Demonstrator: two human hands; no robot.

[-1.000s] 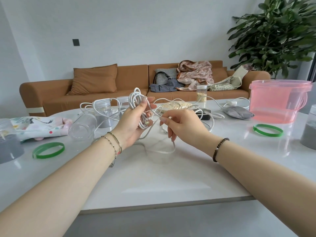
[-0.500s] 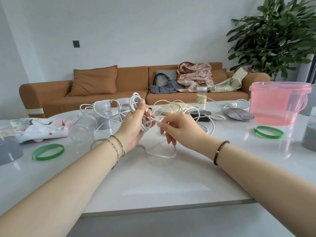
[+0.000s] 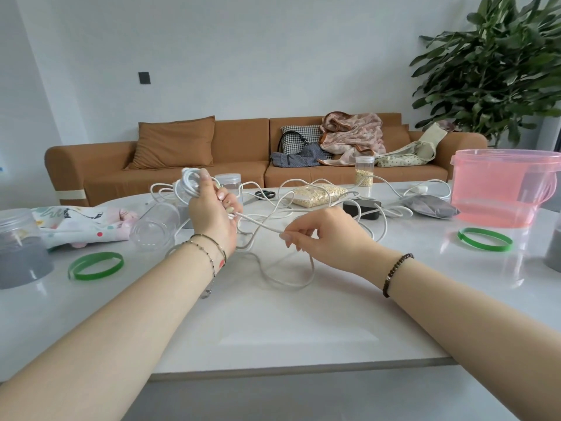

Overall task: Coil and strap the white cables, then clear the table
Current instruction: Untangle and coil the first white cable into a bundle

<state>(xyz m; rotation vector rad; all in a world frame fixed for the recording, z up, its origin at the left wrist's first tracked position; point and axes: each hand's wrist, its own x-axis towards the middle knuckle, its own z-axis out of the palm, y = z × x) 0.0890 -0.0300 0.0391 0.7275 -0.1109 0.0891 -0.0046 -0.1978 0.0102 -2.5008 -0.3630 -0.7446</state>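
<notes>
- A green band (image 3: 95, 265) lies flat at the table's (image 3: 273, 323) left end. I take it for one of the straps, though from here I can't be sure.
- My left hand (image 3: 212, 217) is raised above the table's middle, fingers curled round the coil (image 3: 190, 182). The finished turns stand up out of my fist.
- From that fist a stretch of white cable (image 3: 261, 226) runs down and to the right, just above the table top.
- A slack loop (image 3: 288, 278) of the same cable lies on the table below that stretch, nearer my edge.
- My right hand (image 3: 324, 235) pinches the cable between thumb and fingertips, low over the table.
- More white cable sprawls across the table's far side in a tangle (image 3: 334, 205). Whether it's one lead or several I can't tell.
- A second green band (image 3: 485, 243) lies towards the table's right end, in front of the pink tub (image 3: 501, 189).
- The cable looks light, limp and smooth, so turns will spring loose unless my fist stays tight. I'd hold it close to the coil and feed short lengths, and take the bundle across all its turns for strapping.
</notes>
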